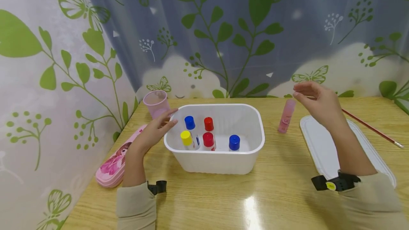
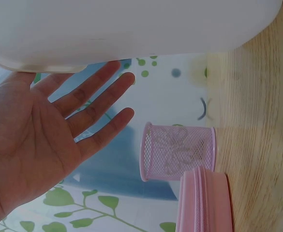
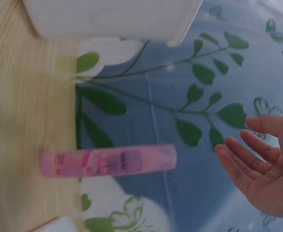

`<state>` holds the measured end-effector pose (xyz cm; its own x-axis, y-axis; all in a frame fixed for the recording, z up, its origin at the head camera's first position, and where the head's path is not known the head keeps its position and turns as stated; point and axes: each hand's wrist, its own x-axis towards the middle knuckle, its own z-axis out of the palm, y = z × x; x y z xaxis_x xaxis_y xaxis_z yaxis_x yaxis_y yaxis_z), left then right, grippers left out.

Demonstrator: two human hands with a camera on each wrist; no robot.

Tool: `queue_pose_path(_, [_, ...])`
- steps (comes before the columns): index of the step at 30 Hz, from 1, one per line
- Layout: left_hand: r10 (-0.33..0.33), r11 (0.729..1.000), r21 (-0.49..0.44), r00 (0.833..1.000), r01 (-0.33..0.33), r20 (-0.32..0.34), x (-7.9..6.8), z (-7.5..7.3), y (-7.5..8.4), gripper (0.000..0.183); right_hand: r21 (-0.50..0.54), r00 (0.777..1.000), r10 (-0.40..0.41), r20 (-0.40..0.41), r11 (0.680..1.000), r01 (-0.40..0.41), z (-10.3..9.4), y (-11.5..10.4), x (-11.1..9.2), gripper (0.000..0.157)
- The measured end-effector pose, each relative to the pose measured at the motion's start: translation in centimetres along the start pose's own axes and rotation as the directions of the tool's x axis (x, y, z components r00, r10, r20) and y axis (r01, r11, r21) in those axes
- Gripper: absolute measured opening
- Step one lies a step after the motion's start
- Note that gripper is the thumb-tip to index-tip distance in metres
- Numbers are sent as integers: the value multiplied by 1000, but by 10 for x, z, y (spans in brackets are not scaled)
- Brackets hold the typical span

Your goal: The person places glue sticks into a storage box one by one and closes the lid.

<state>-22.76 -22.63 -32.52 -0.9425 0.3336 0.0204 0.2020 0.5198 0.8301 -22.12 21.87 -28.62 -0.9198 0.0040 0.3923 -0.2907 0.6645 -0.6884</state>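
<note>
- Here's the pink tube (image 1: 287, 115), upright on the table (image 1: 223, 201), right of the white bin (image 1: 211, 162) and left of the white tray (image 1: 313, 137).
- The person's right grip (image 1: 321, 104) hangs just beside the tube's top, fingers spread a little and loosely bent, nothing in them; the right wrist view shows a clear gap between fingertips and tube.
- Over to the left, the person's left grip (image 1: 153, 130) rests against the bin's left rim, thumb over the edge, the other fingers long and loose.
- Now the feel of that tube: it looks like smooth plastic, so I'd call it light and fairly stiff, a touch slippery, hardly fragile.
- Tall and narrow, it probably tips at a sideways knock, so a straight approach suits it best.
- Best hold, I'd say: thumb and fingers round the middle of the body, below the paler top, which could be a cap that pulls loose.
- And the bin? Thin-walled, likely rigid plastic; a hand on the rim should steady it, with the capped bottles (image 1: 234, 143) inside perhaps toppling if it jolts.
</note>
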Motion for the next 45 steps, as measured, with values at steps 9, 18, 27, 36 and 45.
queue_pose_path(9, [2,1000,-9,1000,-2,-3,-1,0,0,58,59,990,89,109,994,-96,12,42,0,51])
queue_pose_path(18, [7,1000,-15,1000,-7,-7,-2,0,0,58,155,987,137,83,977,-149,30,52,3,56])
queue_pose_path(27, [7,1000,-10,1000,-7,-6,-1,-1,0,58,119,987,142,71,982,-150,36,50,6,49])
queue_pose_path(36, [7,1000,-4,1000,-7,-5,-2,0,2,58,66,989,135,57,988,-138,31,45,5,48])
queue_pose_path(45, [5,1000,-6,1000,-5,-3,-2,0,2,58,49,998,68,15,996,-68,15,21,7,46])
